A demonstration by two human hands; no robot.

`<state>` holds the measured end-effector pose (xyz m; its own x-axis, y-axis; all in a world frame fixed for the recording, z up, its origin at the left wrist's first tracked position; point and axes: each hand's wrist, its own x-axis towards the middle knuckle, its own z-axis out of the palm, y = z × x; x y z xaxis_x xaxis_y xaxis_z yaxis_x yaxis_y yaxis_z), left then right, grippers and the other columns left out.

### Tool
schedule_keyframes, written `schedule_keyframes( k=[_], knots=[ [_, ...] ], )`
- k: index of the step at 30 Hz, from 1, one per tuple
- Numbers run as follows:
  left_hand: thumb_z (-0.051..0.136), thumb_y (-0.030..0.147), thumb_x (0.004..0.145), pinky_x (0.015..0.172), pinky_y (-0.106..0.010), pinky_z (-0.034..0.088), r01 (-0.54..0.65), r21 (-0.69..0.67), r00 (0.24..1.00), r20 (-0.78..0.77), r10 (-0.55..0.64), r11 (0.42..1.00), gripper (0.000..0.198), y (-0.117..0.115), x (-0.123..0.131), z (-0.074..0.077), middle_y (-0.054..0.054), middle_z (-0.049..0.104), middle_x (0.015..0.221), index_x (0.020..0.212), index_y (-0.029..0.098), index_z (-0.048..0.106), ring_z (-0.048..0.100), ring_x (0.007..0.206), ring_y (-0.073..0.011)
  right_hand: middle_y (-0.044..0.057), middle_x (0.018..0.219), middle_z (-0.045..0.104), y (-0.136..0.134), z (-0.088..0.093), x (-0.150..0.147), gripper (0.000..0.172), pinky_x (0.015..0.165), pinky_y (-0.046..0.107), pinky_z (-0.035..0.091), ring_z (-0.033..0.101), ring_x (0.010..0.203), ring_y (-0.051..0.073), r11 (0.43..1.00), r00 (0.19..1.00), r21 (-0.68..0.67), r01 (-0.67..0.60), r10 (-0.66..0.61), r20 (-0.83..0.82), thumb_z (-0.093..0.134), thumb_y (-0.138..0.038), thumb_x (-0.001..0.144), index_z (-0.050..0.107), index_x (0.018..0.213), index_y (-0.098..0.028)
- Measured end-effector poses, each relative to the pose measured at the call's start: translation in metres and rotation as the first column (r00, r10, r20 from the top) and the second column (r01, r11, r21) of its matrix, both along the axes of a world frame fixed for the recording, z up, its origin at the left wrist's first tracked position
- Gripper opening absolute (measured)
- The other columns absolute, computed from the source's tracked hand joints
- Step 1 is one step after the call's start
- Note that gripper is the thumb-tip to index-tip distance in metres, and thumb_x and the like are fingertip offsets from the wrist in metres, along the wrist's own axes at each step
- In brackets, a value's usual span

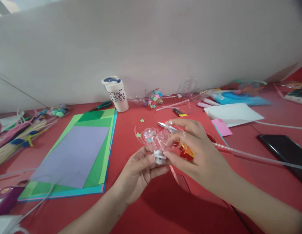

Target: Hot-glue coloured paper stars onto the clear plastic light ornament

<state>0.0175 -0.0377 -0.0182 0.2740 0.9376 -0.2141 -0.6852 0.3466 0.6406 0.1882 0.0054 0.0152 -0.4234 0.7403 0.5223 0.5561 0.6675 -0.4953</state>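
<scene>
On the red table, free space is kept in the middle; stock is pushed to the edges so it stays within reach

- stack of coloured paper is laid flat at left, sheets fanned so each colour can be seen and picked
- phone is parked at right, well apart from the work
- white sheet is set at the back right, near the wall
- pipe cleaners are bundled at the far left edge
- cup is stood upright against the wall, probably so it can't be knocked over
- left hand: curled palm-up, fingers closed at the white cap, apparently so the piece is braced from below
- right hand: thumb and fingertips pinched on the side of the piece
- clear plastic ball: held between both hands, lifted just above the table centre, sequin stars seen inside
- scissors: seemingly kept in the right hand, blade tip seen over the ball, red-orange handle under the palm; exact grip cannot be made out
- loose paper stars are left on the table just behind the ball
</scene>
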Motion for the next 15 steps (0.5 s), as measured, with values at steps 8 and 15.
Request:
schedule_keyframes(
  k=[8,15],
  knots=[
    [0.058,0.006,0.086,0.077,-0.020,0.058,0.036,0.039,0.999,0.025,-0.037,0.999,0.018,0.0009,0.0014,0.0015,-0.003,0.076,0.093,0.095,0.016,0.069,0.072,0.088,-0.0152,0.006,0.120,0.054,-0.0014,0.0027,0.0024,0.004,0.091,0.042,0.046,0.051,0.117,0.023,0.994,0.994,-0.112,0.001,-0.012,-0.106,0.057,-0.023,0.083,0.058,0.080,-0.025],
    [0.056,0.005,0.086,0.082,-0.025,0.058,0.046,0.069,0.999,0.001,-0.046,0.997,0.020,-0.0012,0.0012,0.0008,-0.004,0.075,0.096,0.095,0.016,0.069,0.072,0.090,-0.0167,0.005,0.116,0.056,-0.0029,0.0050,0.0009,0.007,0.090,0.043,0.046,0.053,0.113,0.024,0.976,0.988,-0.216,-0.002,-0.031,-0.150,0.056,-0.022,0.081,0.059,0.075,-0.025]
  ],
)
